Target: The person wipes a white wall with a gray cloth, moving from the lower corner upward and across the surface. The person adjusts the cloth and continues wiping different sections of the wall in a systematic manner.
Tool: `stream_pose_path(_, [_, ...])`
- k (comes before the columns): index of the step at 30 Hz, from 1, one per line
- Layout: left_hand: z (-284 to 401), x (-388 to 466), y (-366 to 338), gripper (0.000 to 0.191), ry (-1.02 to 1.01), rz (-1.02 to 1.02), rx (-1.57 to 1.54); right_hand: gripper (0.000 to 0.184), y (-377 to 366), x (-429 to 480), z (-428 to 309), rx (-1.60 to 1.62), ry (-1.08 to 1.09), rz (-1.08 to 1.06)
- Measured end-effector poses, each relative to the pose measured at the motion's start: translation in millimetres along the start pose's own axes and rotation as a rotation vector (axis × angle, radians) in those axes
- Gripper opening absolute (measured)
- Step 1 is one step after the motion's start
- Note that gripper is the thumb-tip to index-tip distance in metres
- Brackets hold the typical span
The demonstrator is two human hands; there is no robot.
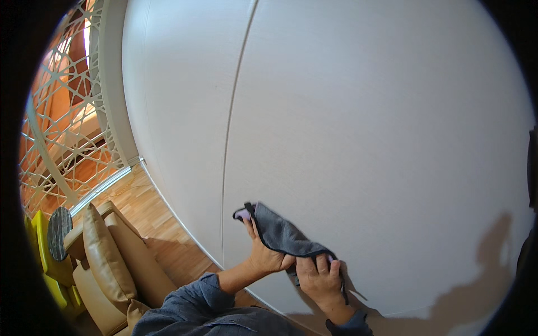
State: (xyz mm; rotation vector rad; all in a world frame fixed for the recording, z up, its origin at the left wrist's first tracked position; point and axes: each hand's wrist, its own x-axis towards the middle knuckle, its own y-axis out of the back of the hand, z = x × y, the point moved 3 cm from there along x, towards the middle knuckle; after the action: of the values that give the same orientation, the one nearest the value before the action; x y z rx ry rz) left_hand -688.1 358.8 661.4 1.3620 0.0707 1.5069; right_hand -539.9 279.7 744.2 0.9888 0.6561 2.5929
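Note:
A grey cloth (286, 235) with black edging and a lilac underside is held up in front of a white wall panel (361, 126). My left hand (267, 252) grips its left part, fingers partly hidden behind the fabric and thumb at the lower edge. The lower right end of the cloth is in my right hand (319, 277), whose fingers are bent over the black edge. A black strip hangs down beside the right hand. Whether the cloth touches the wall, I cannot tell.
At lower left stand a tan leather sofa (143, 269) with a cushion (107, 256), a small dark round tabletop (60, 233) and a yellow chair (52, 260). A white lattice screen (71, 105) rises at far left. Wooden floor (168, 239) runs along the wall's foot.

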Motion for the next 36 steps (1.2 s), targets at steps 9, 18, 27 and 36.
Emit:
stream_pose_path(9, [-2.4,92.0,89.3,0.084,-0.187,0.414,0.062,0.048,15.9,68.3,23.3,-0.139,-0.278,0.063])
stream_pose_path(18, [-63.6,0.5,12.7,0.031,-0.344,0.283,0.121,0.049,-40.8,49.9,-54.8,-0.036,0.038,-0.122])
stream_pose_path(27, [-54.0,-41.1,-4.3,0.046,0.117,-0.021,-0.335,0.044,-51.9,5.4,-75.3,0.171,0.010,-0.272])
stream_pose_path(36, [-114.2,-18.8,-18.3,0.041,-0.100,0.233,-0.093,0.050,-52.9,78.0,-75.7,0.085,0.036,-0.147])
